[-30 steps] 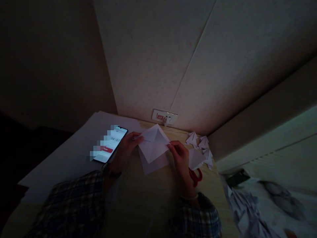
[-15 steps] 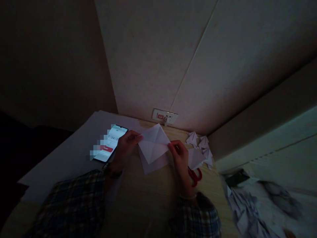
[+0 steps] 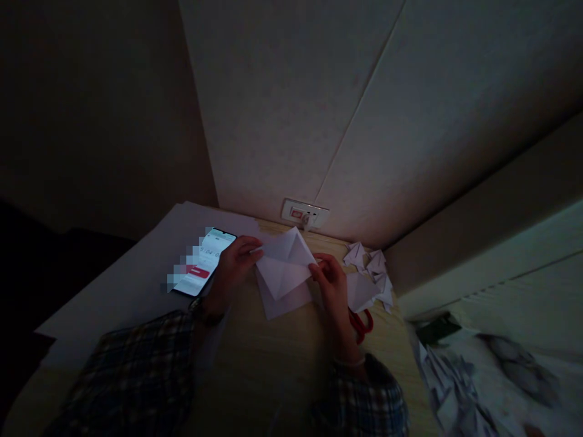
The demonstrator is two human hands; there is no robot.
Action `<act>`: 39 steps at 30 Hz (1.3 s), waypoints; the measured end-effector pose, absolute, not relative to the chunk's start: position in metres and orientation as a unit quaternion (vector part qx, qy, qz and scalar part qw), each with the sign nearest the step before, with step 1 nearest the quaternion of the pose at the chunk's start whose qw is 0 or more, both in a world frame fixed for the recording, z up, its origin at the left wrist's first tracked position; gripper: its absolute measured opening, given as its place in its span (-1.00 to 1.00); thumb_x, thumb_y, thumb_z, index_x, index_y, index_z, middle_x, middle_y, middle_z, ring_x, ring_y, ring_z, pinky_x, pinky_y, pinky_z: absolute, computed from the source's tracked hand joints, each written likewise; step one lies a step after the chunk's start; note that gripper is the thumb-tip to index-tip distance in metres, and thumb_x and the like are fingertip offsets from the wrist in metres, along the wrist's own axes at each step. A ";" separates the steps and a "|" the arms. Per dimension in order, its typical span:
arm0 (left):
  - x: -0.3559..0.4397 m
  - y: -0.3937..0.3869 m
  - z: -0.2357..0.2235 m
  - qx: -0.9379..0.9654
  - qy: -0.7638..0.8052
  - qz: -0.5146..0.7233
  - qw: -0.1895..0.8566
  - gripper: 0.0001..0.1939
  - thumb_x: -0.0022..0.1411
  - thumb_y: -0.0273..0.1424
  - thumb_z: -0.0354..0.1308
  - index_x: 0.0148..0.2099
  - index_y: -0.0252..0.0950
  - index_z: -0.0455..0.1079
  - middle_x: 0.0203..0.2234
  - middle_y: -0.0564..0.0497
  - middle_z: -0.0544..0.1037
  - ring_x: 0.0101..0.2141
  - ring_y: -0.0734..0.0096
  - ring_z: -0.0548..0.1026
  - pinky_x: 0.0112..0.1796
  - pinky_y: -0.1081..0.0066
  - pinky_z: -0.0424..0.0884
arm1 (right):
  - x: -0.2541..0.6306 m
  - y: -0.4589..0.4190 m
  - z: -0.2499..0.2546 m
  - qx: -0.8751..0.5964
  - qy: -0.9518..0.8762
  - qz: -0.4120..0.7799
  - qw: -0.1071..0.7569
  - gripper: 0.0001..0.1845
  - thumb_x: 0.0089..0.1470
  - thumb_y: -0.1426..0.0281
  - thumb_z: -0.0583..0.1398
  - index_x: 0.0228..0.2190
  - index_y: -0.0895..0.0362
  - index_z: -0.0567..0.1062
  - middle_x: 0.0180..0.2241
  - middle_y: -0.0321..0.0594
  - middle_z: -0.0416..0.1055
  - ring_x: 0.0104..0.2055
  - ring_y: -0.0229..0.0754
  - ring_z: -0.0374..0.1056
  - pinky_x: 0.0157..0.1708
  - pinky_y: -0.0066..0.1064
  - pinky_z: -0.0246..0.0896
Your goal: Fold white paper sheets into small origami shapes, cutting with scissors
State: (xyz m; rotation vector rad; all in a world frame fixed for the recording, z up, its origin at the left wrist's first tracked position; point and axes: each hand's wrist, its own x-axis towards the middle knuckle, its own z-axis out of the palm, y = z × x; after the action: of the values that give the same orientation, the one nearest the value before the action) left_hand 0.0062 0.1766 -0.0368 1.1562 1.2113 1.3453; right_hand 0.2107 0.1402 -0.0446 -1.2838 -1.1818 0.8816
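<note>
Between my two hands is a square of white paper (image 3: pixel 283 267), turned like a diamond and marked with crossing creases. My left hand (image 3: pixel 237 258) pinches its left corner. At the right corner, my right hand (image 3: pixel 328 276) grips it between thumb and fingers. Another white paper sheet (image 3: pixel 286 308) lies on the table under the creased one, partly covered by it. Close to my right wrist are red-handled scissors (image 3: pixel 363 326), their blades hidden. Beside them lies a further piece of white paper (image 3: pixel 359 291).
Several folded paper figures (image 3: pixel 376 264) sit at the table's (image 3: pixel 264 376) right back corner. To the left, a lit phone (image 3: pixel 200 267) rests on large white sheets (image 3: pixel 136 273). A wall socket (image 3: pixel 304 212) with a plug is behind. More folded papers (image 3: pixel 450 388) lie below, right of the table.
Both hands keep hold of the creased paper, which has barely moved. The fingers of my right hand have shifted slightly behind its edge. The whole view has drifted a little.
</note>
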 end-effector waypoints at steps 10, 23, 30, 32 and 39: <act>0.011 0.172 -0.030 0.528 0.474 0.491 0.506 -0.73 -0.03 -0.28 0.28 -0.25 -0.25 0.42 -0.23 -0.04 0.57 -0.20 0.17 0.54 -0.27 0.33 0.46 | 0.207 0.137 -0.044 -0.554 -0.548 0.376 0.502 -0.74 0.03 0.24 0.24 -0.55 0.11 0.37 -0.55 -0.39 0.28 -0.48 -0.26 0.18 -0.47 -0.45 0.05; 0.011 0.172 -0.032 0.540 0.478 0.462 0.516 -0.57 -0.06 -0.36 0.29 -0.08 -0.27 0.37 -0.09 -0.12 0.53 -0.04 0.06 0.50 -0.18 0.23 0.46 | 0.205 0.136 -0.044 -0.543 -0.576 0.386 0.474 -0.74 0.06 0.23 0.23 -0.55 0.09 0.35 -0.56 -0.38 0.30 -0.49 -0.26 0.19 -0.49 -0.45 0.05; 0.014 0.167 -0.024 0.416 0.483 0.491 0.594 -0.40 -0.08 -0.35 0.34 0.05 -0.23 0.30 -0.26 0.00 0.58 -0.29 0.25 0.56 -0.39 0.40 0.46 | 0.203 0.135 -0.049 -0.540 -0.595 0.383 0.456 -0.72 0.04 0.22 0.24 -0.57 0.09 0.36 -0.56 -0.39 0.27 -0.49 -0.26 0.15 -0.48 -0.44 0.07; 0.018 0.163 -0.022 0.399 0.470 0.498 0.610 -0.47 -0.09 -0.35 0.34 -0.01 -0.23 0.34 -0.32 0.03 0.60 -0.33 0.25 0.57 -0.40 0.39 0.46 | 0.200 0.134 -0.048 -0.535 -0.602 0.370 0.462 -0.73 0.05 0.22 0.23 -0.57 0.09 0.37 -0.55 -0.38 0.28 -0.48 -0.25 0.17 -0.46 -0.43 0.09; 0.027 0.158 -0.029 0.415 0.509 0.472 0.587 -0.58 -0.19 -0.37 0.42 -0.21 -0.29 0.46 -0.30 -0.09 0.65 -0.25 0.07 0.60 -0.22 0.17 0.50 | 0.193 0.132 -0.041 -0.530 -0.587 0.374 0.484 -0.69 0.05 0.20 0.22 -0.60 0.06 0.33 -0.59 -0.38 0.23 -0.50 -0.23 0.17 -0.48 -0.41 0.11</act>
State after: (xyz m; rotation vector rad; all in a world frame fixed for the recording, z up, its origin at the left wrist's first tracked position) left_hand 0.0273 0.1582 -0.0286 0.9671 1.1870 1.1009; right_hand 0.1926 0.1322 -0.0410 -1.2922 -1.4302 0.9112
